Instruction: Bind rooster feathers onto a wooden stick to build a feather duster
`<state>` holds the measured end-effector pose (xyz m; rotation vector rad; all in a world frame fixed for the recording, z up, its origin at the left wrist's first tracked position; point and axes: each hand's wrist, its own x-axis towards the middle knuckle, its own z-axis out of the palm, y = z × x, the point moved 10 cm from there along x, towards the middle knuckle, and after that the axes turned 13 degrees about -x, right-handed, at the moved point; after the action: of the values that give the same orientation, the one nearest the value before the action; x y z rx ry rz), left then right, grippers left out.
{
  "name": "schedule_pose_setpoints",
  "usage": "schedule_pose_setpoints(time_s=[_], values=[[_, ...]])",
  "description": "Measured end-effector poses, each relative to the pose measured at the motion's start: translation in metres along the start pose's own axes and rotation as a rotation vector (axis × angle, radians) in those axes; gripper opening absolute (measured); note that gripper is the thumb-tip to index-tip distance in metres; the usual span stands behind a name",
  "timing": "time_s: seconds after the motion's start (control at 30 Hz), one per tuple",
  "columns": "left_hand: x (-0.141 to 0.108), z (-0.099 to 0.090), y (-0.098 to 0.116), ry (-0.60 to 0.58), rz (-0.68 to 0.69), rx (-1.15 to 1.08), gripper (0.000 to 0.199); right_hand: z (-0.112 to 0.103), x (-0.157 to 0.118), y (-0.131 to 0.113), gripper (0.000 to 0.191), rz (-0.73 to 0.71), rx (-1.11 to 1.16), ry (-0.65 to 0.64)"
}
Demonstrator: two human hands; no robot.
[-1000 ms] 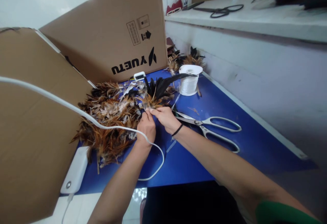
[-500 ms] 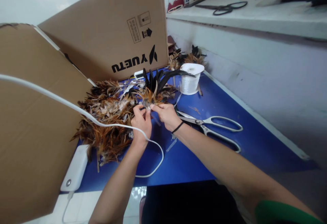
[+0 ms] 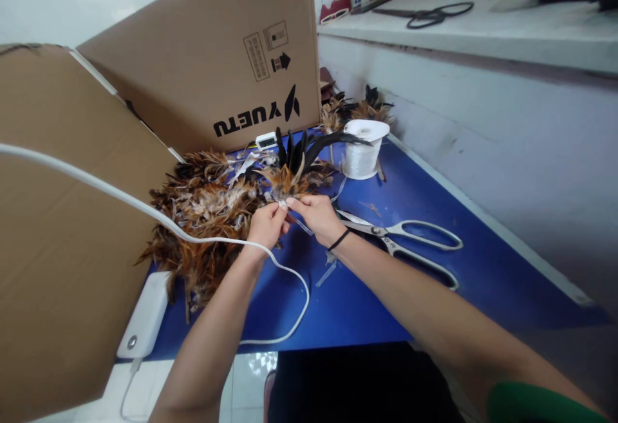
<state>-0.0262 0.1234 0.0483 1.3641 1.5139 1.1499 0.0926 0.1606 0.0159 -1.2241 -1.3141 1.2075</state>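
Observation:
A feather bunch [image 3: 290, 175], with brown feathers below and long black ones on top, stands upright between my hands. My left hand [image 3: 268, 225] pinches its pale base from the left. From the right, the thumb and fingers of my right hand [image 3: 316, 217] close on the same base. A strip of clear ribbon hangs just below the fingers. To the left lies a large pile of brown feathers [image 3: 203, 217]. Silver scissors [image 3: 386, 233] rest right of my right hand, and a white spool [image 3: 362, 152] stands behind them on the blue table [image 3: 338, 310].
Cardboard [image 3: 203, 56] walls off the back and left. A white cable [image 3: 168, 225] passes over my left wrist. A white power bank [image 3: 145, 317] lies at the front left. Black scissors [image 3: 434, 16] lie on the ledge [image 3: 521, 40]. More feather bunches [image 3: 369, 111] sit behind the spool.
My left hand has turned and its fingers have closed nearer the base of the bunch, beside my right fingertips. The left forearm has shifted left. The whole view has moved slightly.

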Motion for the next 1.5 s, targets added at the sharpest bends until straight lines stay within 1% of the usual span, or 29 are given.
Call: schedule_pose_setpoints(time_s=[0.13,0.27,0.4,0.53,0.6,0.67,0.73,0.8,0.87,0.93,1.0,1.07,1.13,1.23,1.33,1.4,1.5], values=[[-0.006,0.001,0.011,0.033,0.106,0.278,0.032,-0.002,0.004,0.004,0.045,-0.026,-0.094,-0.006],[-0.010,0.004,0.017,0.079,0.165,0.439,0.031,-0.007,0.005,0.005,0.037,-0.049,-0.243,0.040],[-0.011,0.011,0.019,0.108,0.224,0.613,0.029,-0.009,-0.001,-0.009,0.029,-0.120,-0.400,0.078],[-0.013,0.019,0.022,0.137,0.269,0.824,0.031,-0.003,-0.009,-0.028,0.028,-0.233,-0.507,0.043],[-0.015,0.021,0.020,0.164,0.258,0.926,0.030,-0.001,-0.011,-0.032,0.031,-0.263,-0.527,0.024],[-0.017,0.021,0.019,0.198,0.240,1.009,0.030,0.001,-0.009,-0.030,0.037,-0.260,-0.510,0.013],[-0.018,0.021,0.018,0.223,0.231,1.054,0.032,0.002,-0.005,-0.023,0.043,-0.244,-0.448,0.006],[-0.019,0.022,0.018,0.216,0.230,1.048,0.033,0.004,-0.001,-0.016,0.044,-0.220,-0.355,-0.003],[-0.019,0.022,0.020,0.190,0.235,0.990,0.033,0.004,0.002,-0.010,0.042,-0.192,-0.275,-0.001],[-0.020,0.020,0.025,0.163,0.245,0.881,0.032,0.003,0.003,-0.007,0.039,-0.163,-0.225,0.011],[-0.020,0.016,0.029,0.144,0.245,0.719,0.031,0.003,0.003,-0.007,0.036,-0.127,-0.191,0.014],[-0.020,0.010,0.029,0.127,0.214,0.500,0.030,0.003,0.002,-0.007,0.033,-0.093,-0.155,0.010],[-0.018,0.004,0.024,0.132,0.156,0.260,0.030,0.002,0.001,-0.008,0.032,-0.078,-0.123,0.014],[-0.013,-0.004,0.011,0.179,0.087,-0.060,0.028,-0.002,-0.001,-0.012,0.031,-0.092,-0.103,0.038],[-0.007,-0.005,-0.002,0.200,0.029,-0.333,0.028,-0.003,-0.001,-0.014,0.030,-0.103,-0.092,0.046],[-0.003,0.001,-0.009,0.148,-0.032,-0.469,0.029,-0.002,-0.002,-0.013,0.030,-0.092,-0.067,0.029],[-0.001,0.017,-0.013,-0.006,-0.131,-0.608,0.029,0.002,-0.003,-0.013,0.030,-0.091,-0.025,-0.014]])
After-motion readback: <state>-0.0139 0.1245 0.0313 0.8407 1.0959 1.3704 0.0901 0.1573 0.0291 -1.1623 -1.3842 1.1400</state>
